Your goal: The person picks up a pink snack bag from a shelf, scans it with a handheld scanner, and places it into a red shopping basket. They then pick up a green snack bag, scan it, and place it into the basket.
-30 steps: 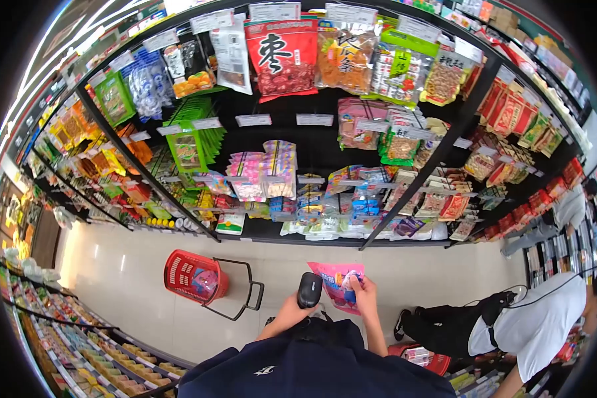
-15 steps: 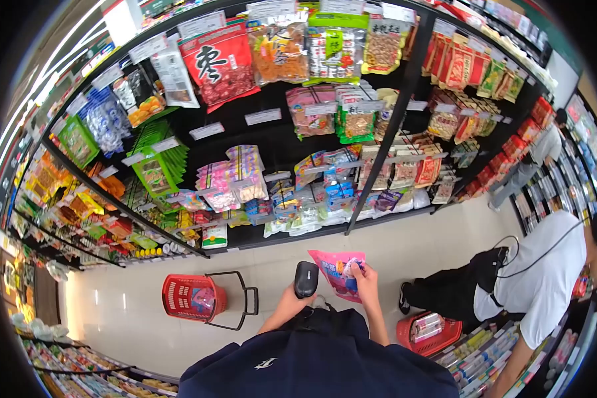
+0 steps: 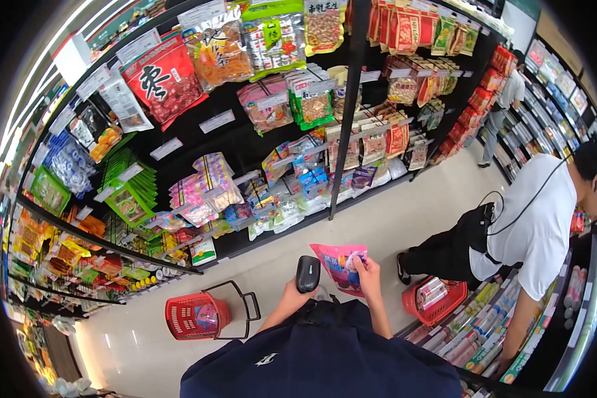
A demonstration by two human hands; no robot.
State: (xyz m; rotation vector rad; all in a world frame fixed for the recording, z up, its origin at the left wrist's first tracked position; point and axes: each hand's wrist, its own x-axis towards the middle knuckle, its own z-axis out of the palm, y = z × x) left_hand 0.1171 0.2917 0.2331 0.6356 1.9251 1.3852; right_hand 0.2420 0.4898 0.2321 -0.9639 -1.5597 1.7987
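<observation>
At chest height, left hand (image 3: 290,296) clasps a black scanner (image 3: 307,273) upright while right hand (image 3: 369,277) pinches a pink packet (image 3: 337,264).

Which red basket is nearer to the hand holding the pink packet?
The basket beside the person in white, right of the right hand and its pink packet; the other basket stands far left, past the scanner.

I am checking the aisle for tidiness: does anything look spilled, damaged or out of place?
Nothing stands out. The pink packet in the right hand looks intact, the scanner sits in the left hand, and the left red basket stands upright on the floor.
</observation>
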